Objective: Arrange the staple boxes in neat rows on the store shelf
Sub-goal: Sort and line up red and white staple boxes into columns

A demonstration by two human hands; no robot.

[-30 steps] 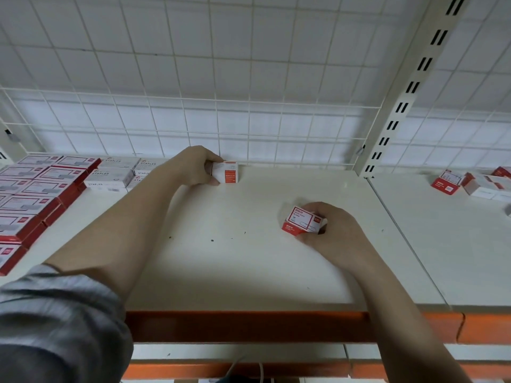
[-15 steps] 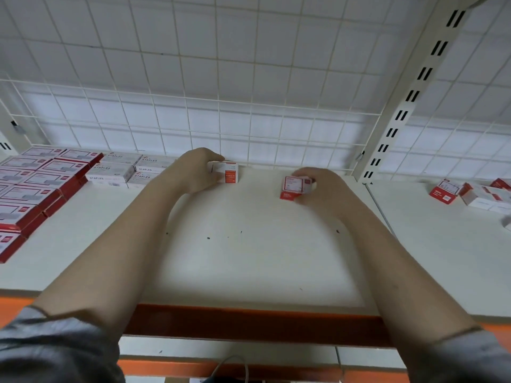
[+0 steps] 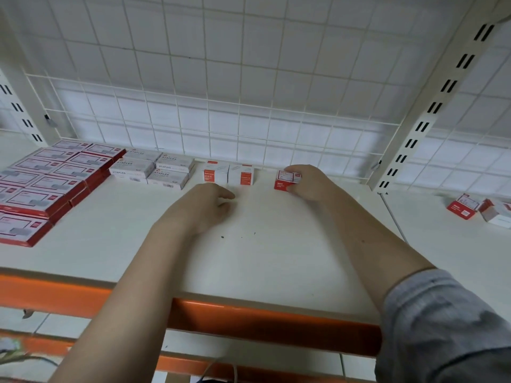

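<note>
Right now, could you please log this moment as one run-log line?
left hand: empty, off the shelved boxes | right hand: gripping red staple box near wire back | row unfinished

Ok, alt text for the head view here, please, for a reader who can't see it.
A person's right hand grips a small red staple box at the back of a white shelf, right of two white boxes. The left hand hovers empty and relaxed in front of them; rows of red boxes fill the left.
</note>
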